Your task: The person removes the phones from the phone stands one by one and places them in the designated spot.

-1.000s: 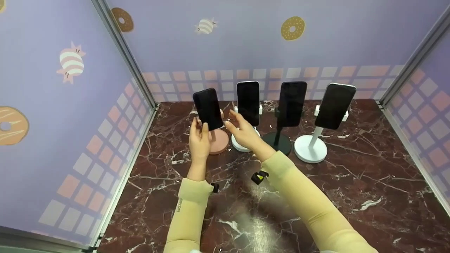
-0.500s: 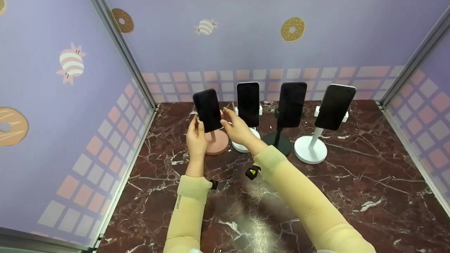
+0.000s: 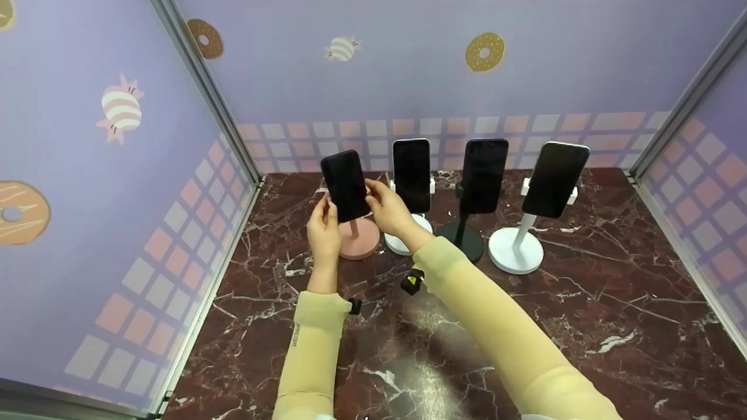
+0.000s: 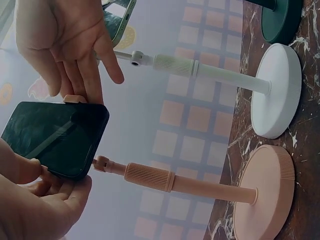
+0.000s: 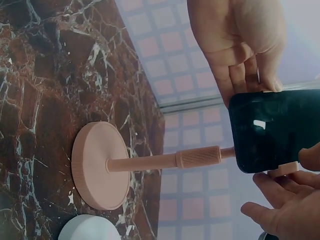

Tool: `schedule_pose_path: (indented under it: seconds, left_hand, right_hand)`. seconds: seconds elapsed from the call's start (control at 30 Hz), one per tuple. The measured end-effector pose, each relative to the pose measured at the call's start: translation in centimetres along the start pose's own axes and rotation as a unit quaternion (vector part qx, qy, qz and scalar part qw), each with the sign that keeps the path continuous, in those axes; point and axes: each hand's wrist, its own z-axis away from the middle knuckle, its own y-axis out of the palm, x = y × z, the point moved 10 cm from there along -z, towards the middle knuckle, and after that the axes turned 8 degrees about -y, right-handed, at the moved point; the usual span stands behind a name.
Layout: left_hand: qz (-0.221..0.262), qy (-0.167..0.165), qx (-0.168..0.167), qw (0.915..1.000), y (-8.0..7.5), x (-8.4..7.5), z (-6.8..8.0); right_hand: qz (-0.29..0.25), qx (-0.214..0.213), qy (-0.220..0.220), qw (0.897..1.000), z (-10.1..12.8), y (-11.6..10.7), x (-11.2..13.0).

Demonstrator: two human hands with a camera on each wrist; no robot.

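Note:
A black phone point(image 3: 345, 185) sits on the pink stand point(image 3: 357, 238), leftmost of a row of phones on stands. My left hand point(image 3: 324, 230) holds its lower left edge between thumb and fingers point(image 4: 60, 192). My right hand point(image 3: 389, 211) reaches its right edge, where thumb and fingertips point(image 5: 280, 202) pinch the stand's pink clamp tab point(image 5: 284, 170). In the left wrist view the phone point(image 4: 55, 136) lies above the ribbed pink stem point(image 4: 150, 176), and the right hand's fingers point(image 4: 82, 75) touch the clamp. The pink base point(image 5: 97, 165) rests on the marble.
Three more dark phones stand to the right: on a white stand point(image 3: 407, 240), a black stand point(image 3: 461, 239) and another white stand point(image 3: 515, 249). Purple patterned walls point(image 3: 117, 175) close in the left, back and right of the red marble top point(image 3: 525, 326).
My right hand has moved up and left from beside the white base to the phone's right edge. The left hand has stayed on the phone, which shifted slightly.

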Motion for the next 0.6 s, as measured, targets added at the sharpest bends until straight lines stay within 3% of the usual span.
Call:
schedule_pose_path:
  seconds: [0.37,0.6]
  left_hand:
    - [-0.010,-0.020,-0.019,0.9996,-0.7,0.4,-0.1]
    - [-0.012,0.018,-0.029,0.9994,-1.6,0.3,-0.2]
  right_hand:
    - [0.012,-0.044,0.003,0.999,-0.1,0.1,-0.1]
    - [0.002,-0.064,0.002,0.998,0.3,0.4,0.1]
